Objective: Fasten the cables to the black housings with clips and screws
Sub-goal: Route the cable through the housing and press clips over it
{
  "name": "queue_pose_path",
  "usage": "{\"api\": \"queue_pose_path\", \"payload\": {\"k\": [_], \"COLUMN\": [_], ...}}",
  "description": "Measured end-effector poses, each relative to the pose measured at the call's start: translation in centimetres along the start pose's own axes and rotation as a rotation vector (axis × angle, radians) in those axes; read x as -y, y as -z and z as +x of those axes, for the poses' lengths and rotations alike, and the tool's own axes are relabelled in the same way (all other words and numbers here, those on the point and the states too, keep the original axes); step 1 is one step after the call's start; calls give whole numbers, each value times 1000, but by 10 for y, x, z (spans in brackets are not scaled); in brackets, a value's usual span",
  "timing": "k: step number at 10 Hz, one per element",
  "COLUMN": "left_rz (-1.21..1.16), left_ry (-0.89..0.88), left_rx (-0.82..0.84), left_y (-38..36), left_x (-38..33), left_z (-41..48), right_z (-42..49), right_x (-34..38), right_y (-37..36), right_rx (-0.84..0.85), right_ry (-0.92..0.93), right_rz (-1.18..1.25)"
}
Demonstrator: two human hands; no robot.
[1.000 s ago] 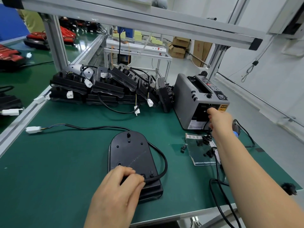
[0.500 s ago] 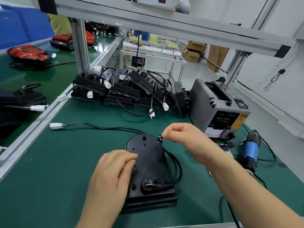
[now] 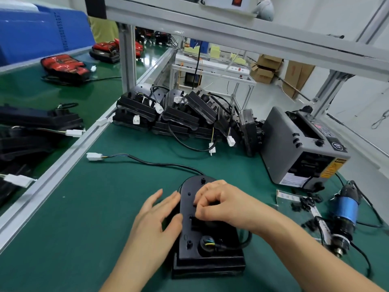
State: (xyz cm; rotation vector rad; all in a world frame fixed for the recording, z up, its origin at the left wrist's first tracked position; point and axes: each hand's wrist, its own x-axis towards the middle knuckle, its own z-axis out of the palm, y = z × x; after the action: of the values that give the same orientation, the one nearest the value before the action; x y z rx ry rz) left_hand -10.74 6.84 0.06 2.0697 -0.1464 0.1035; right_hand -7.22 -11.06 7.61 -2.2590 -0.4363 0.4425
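Housing [image 3: 208, 247]: black, flat on bench [image 3: 94, 218], inner face up, rounded end far, square end near. Small holes and bosses along the face; round port near the square end with coloured wires showing. Cable [image 3: 160, 164]: black, out of the port, looped close round the housing's right side, then past the rounded end and leftward across the bench to a white connector [image 3: 94, 156]; not clipped down along any visible length. One clip pinched by right hand [image 3: 219, 204] over the housing's middle, largely hidden by fingers. Loose clips [image 3: 305, 204]: small, black, scattered right of the housing, well apart. Further housings [image 3: 168, 116]: piled at the bench rear, leaning on one another, cables and white connectors hanging loose.
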Motion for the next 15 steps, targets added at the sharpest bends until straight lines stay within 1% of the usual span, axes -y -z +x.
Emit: {"api": "queue_pose_path", "payload": {"k": [1,3,5,9,12,13,14,15], "left_rz": [-8,3,-19,-15,-1,119,332,467], "left_ry": [0,-2,-3,-12,-28,-150,-374,-448], "left_rx": [1,5,8,-4,-47,-153,-290,-361], "left_y": [0,1,2,2,2,2,2,-1], "left_x": [-1,0,0,0,-1,-6,-7,-8], "left_z": [0,1,-1,1,-1,-6,-17,-23], "right_z": [0,4,7,10,10,10,11,11], "right_x": [-4,-4,-2,-2,0,0,-1,-1], "right_y": [-4,-13,-14,-14,-15,-15,-16,-16], "right_rx": [-4,-90,-105,-131,-122,-124,-121,-129], "right_ry": [-31,-57,-62,-51,-20,-18,-13,-4], "right_rz": [-20,-86,-147,-187,-278,-289,-296,-299]}}
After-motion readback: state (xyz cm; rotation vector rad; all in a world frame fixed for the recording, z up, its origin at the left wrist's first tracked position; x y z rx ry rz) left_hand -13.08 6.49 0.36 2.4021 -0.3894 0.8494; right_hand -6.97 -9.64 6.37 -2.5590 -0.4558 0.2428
